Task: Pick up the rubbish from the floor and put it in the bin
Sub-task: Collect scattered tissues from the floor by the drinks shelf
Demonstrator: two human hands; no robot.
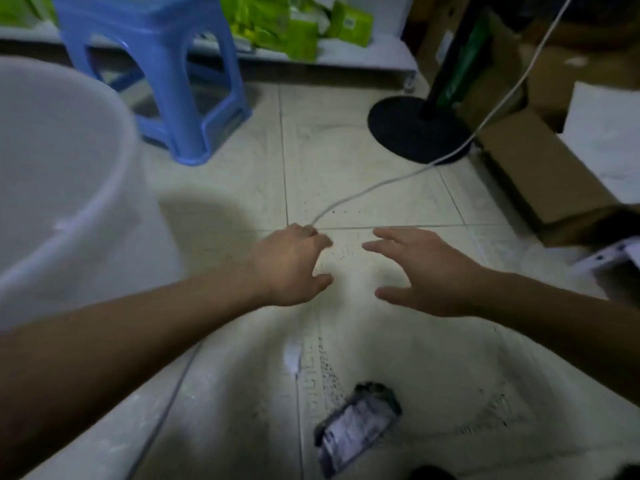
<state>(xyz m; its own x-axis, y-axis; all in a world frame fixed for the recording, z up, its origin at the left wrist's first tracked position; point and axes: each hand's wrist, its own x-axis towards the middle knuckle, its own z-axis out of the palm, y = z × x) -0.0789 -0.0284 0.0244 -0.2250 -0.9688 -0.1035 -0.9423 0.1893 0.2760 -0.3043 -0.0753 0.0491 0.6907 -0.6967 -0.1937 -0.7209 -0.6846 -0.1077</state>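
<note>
— Where are the person's hands?

— Both reach forward over the pale tiled floor (363, 188). The left hand (294, 265) has its fingers curled loosely downward, the thumb sticking out to the side; it grips nothing that can be made out. The right hand (419, 271) is spread, fingers apart and palm down, and it is empty. A gap of bare tile with dark specks (341, 252) lies between the two.

— And the rubbish?

— A crumpled dark wrapper (358, 427) with pale printing lies on the floor near the bottom of the view, closer to the person than either hand and well apart from both. A small white scrap (292, 358) sits on a tile joint between that wrapper and the hands.

— The bin?

— A large white bin (65, 188) fills the left side, its rim blurred, next to the left forearm.

— What else is around?

— A blue plastic stool (156, 74) stands behind the bin. A white cable (381, 183) runs across the tiles from the upper right and ends at the left hand's knuckles; whether it touches them cannot be told. A black round stand base (412, 133) rests on the floor beyond the hands, cardboard boxes (540, 174) line the right side, and green packets (304, 26) sit on a low white shelf at the top.
</note>
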